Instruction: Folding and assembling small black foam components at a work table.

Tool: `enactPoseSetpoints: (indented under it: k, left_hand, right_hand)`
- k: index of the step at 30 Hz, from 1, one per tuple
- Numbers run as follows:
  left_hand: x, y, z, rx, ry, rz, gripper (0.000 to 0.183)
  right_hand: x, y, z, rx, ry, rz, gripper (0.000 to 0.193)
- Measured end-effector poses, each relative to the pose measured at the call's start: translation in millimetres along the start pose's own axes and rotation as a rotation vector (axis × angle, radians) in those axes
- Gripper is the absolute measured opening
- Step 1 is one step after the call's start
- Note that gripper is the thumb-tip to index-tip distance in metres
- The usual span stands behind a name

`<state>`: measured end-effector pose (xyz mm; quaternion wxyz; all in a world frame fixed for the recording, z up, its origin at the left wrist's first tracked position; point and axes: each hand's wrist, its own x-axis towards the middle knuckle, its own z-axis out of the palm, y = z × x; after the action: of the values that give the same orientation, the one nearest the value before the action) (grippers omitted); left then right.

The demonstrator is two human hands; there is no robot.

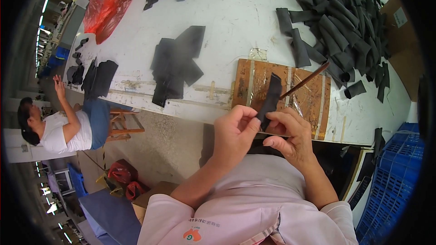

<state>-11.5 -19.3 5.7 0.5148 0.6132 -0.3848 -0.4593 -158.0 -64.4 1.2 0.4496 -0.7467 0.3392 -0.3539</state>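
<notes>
A narrow black fabric piece (271,94) stands between my hands over the near edge of the table, its upper end reaching over a brown board. My left hand (236,129) pinches its lower left edge between thumb and fingers. From the other side, my right hand (293,131) grips the lower right edge with curled fingers, its thumb a little lower and apart from them. Behind the fabric, a thin brown stick (305,80) slants up to the right; its lower end is hidden. The worn brown board (320,118), with strips of tape on it, lies under the stick.
A large heap of black fabric tubes (338,27) fills the far right, beside a cardboard box (402,41). Flat black pieces (175,63) lie left of the board. A red plastic bag (109,7) sits far left. A blue crate (393,177) stands right; a seated person (68,127) is left.
</notes>
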Motion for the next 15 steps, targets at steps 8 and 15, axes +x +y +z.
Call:
enactPoseSetpoints:
  k: [8, 15]
  left_hand:
    - [-3.3, 13.2, 1.8, 0.154, -0.016, 0.23, 0.009]
    - [-1.7, 4.9, -0.1, 0.339, 0.036, 0.414, 0.007]
  right_hand:
    - [7.6, -10.6, 8.1, 0.088, 0.175, 0.019, 0.026]
    - [6.7, -7.9, 12.4, -0.257, 0.113, -0.129, 0.013]
